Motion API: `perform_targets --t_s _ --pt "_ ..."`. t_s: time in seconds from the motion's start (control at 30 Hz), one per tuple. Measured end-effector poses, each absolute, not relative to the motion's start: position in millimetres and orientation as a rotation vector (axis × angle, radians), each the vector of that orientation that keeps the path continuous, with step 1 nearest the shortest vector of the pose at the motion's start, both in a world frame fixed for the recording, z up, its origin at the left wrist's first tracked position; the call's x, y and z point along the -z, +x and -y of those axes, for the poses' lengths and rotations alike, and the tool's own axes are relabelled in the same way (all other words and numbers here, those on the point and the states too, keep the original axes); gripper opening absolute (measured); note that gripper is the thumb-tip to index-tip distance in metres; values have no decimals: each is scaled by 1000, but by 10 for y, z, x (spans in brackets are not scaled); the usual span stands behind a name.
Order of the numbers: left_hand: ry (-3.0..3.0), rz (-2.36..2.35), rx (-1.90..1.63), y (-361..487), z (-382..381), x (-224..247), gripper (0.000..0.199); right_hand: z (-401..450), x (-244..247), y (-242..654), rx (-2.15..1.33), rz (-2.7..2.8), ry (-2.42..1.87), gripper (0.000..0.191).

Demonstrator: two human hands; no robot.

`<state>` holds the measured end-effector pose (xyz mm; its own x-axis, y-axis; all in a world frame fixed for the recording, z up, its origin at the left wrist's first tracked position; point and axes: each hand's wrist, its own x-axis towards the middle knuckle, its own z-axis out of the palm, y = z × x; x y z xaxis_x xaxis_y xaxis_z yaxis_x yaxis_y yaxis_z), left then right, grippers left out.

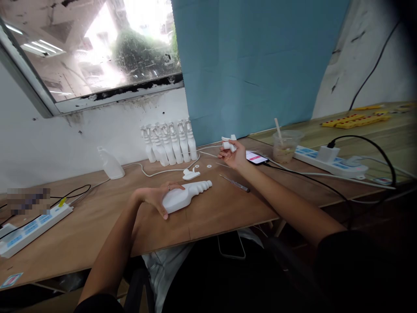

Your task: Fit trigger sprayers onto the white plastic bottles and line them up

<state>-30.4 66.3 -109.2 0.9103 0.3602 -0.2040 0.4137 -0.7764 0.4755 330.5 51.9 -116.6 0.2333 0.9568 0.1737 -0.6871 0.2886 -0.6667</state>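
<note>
My left hand (163, 195) is closed around the base of a white plastic bottle (187, 195) with a ribbed neck, which lies on its side on the wooden table (208, 217). Raised above the table, my right hand (235, 155) grips a white spray trigger head (230, 144) between thumb and fingers. Just behind the bottle lies another white trigger piece (190, 174). Two small white rings (209, 166) rest near it. A screwdriver (235, 183) with a clear handle lies below my right wrist.
Several white spray bottles (169, 143) stand in a group against the wall; a single bottle (111, 163) is farther left. A lit phone (256, 157), a plastic cup (286, 147) with a straw and a power strip (330, 161) are on the right. Another power strip (35, 228) and cables lie left.
</note>
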Motion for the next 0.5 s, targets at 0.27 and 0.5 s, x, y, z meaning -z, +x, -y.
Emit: perform_targets --t_s 0.27,0.5 --pt "1904 -643 -556 -486 -866 1104 56 -542 1186 3465 -1259 626 -431 14" --pt "1145 -775 -1274 -619 -1087 1195 59 -585 1210 3632 -1210 625 -393 18"
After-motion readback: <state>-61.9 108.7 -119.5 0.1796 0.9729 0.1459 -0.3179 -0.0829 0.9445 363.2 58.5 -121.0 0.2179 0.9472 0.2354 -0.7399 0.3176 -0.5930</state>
